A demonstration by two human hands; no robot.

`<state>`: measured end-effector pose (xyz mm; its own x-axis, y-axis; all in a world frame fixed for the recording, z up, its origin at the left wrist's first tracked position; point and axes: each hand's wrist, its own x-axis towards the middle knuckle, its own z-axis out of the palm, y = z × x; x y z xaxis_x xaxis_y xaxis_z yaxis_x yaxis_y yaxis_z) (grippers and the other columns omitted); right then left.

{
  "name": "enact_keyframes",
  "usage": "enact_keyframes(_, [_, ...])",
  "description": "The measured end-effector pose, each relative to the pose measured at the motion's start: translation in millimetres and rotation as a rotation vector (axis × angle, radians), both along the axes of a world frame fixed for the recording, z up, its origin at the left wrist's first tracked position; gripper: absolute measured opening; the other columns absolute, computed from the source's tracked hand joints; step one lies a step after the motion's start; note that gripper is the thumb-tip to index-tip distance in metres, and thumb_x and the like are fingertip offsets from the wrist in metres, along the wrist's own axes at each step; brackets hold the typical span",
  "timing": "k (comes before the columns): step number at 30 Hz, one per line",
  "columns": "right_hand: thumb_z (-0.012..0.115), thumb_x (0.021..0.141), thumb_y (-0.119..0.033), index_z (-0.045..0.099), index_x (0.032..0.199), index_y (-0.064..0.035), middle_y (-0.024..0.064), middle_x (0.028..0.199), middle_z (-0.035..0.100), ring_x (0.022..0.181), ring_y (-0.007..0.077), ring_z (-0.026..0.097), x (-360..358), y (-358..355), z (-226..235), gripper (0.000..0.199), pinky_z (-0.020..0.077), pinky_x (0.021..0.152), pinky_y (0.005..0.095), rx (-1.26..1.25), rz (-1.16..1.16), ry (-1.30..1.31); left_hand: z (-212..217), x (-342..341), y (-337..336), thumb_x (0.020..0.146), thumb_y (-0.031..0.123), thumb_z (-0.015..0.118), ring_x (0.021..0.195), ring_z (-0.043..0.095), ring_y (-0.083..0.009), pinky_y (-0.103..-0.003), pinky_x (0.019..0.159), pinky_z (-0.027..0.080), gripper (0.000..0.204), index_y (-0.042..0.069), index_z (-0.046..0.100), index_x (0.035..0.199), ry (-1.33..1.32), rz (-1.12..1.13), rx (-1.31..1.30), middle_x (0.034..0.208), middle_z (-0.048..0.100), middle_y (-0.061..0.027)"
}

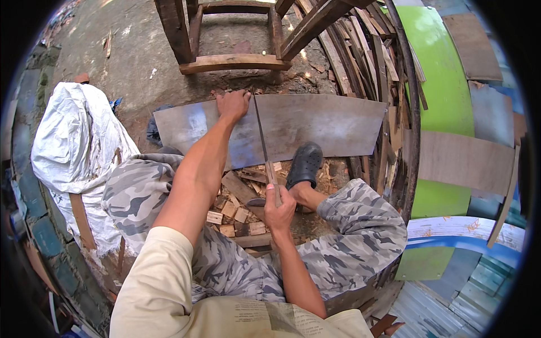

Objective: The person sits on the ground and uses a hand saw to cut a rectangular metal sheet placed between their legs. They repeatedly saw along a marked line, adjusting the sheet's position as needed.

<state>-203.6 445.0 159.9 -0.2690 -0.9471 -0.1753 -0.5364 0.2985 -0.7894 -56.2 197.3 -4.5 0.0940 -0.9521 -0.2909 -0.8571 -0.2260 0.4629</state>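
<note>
Right grip (280, 208) wrapped round saw (261, 129), left grip (233, 104) stretched forward onto board (318, 124), closure unclear

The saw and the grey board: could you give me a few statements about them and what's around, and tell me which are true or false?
1. The right hand grips the saw. True.
2. The left hand is at the near edge of the grey board. False: it is at the far edge.
3. Small wood blocks lie below the grey board in the picture. True.
4. The white sack is at the picture's right. False: it is at the left.
5. The clog is dark. True.
</note>
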Motion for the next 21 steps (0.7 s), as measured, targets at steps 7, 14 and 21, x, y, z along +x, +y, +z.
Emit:
enact_keyframes(7, [0.061, 0.095, -0.025, 0.065, 0.085, 0.001, 0.0248, 0.071, 0.062, 0.066, 0.0454, 0.062, 13, -23, -28, 0.028, 0.0465, 0.062, 0.0481, -0.034, -0.005, 0.037, -14, 1, -5, 0.101, 0.046, 0.048, 0.108, 0.066, -0.0313, -0.05, 0.097, 0.036, 0.039, 0.018, 0.073, 0.113, 0.036, 0.003, -0.035, 0.107, 0.074, -0.0123])
enact_keyframes(14, [0.061, 0.095, -0.025, 0.065, 0.085, 0.0003, 0.0242, 0.072, 0.063, 0.067, 0.0454, 0.062, -4, 11, 1, 0.027, 0.0461, 0.061, 0.049, 0.004, -0.017, -0.029, -19, 1, -6, 0.1, 0.045, 0.05, 0.106, 0.067, -0.032, -0.049, 0.095, 0.035, 0.039, 0.019, 0.073, 0.116, 0.023, 0.009, -0.036, 0.106, 0.074, -0.0133])
enact_keyframes(21, [0.061, 0.095, -0.025, 0.064, 0.081, 0.0015, 0.0241, 0.069, 0.062, 0.066, 0.0453, 0.062, 13, -32, -20, 0.03, 0.046, 0.06, 0.0478, 0.015, -0.007, -0.016, -21, 7, -9, 0.099, 0.047, 0.051, 0.102, 0.068, -0.0324, -0.048, 0.093, 0.036, 0.039, 0.021, 0.075, 0.115, 0.008, -0.003, -0.045, 0.103, 0.074, -0.014])
